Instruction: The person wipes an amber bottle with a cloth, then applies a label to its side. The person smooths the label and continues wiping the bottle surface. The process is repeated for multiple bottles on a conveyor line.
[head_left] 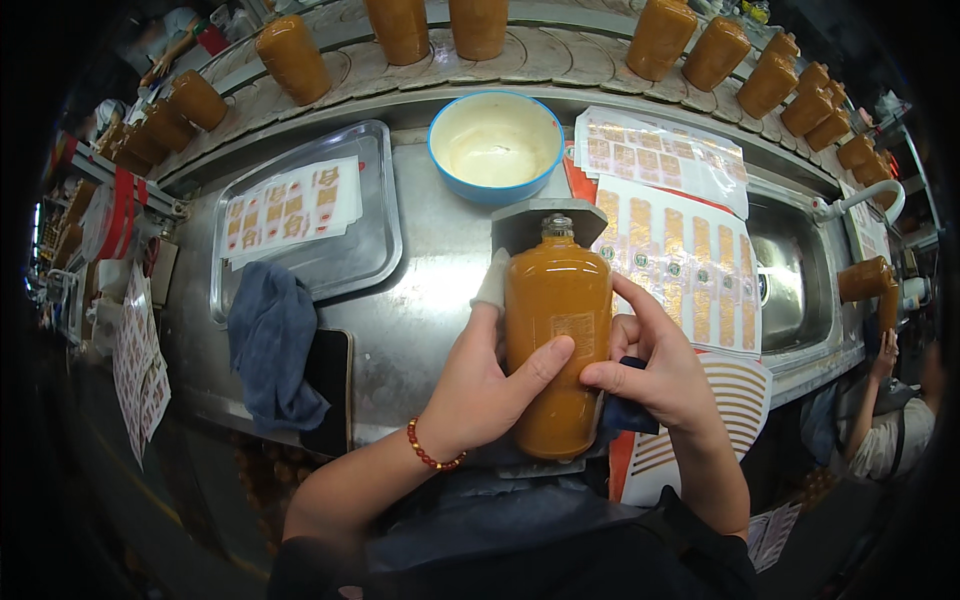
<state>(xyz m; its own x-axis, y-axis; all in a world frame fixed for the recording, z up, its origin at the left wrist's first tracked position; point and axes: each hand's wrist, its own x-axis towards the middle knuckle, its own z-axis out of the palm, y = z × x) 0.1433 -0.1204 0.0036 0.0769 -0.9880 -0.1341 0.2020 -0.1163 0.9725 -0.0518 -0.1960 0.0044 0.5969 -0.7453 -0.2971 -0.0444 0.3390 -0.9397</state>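
An ochre-brown glass bottle (560, 290) with a clear neck leans upright in front of me, a small rectangular label on its face. My left hand (485, 375) is closed round its left side, thumb across the front and whitish covering on the fingers behind. Against the right side, my right hand (665, 370) is closed, its thumb and index finger touching the bottle's edge. Dark blue cloth (632, 410) shows beneath that hand. Behind the bottle's neck is a grey angular plate (512, 225). Whether a small label sits under the right fingertips is hidden.
A blue-rimmed bowl (497, 130) stands beyond the bottle. To the left are a metal tray (375, 235) with label sheets and a blue rag (270, 340). Label sheets (680, 260) and a sink (790, 265) lie right. Brown bottles (292, 60) line the far conveyor (565, 65).
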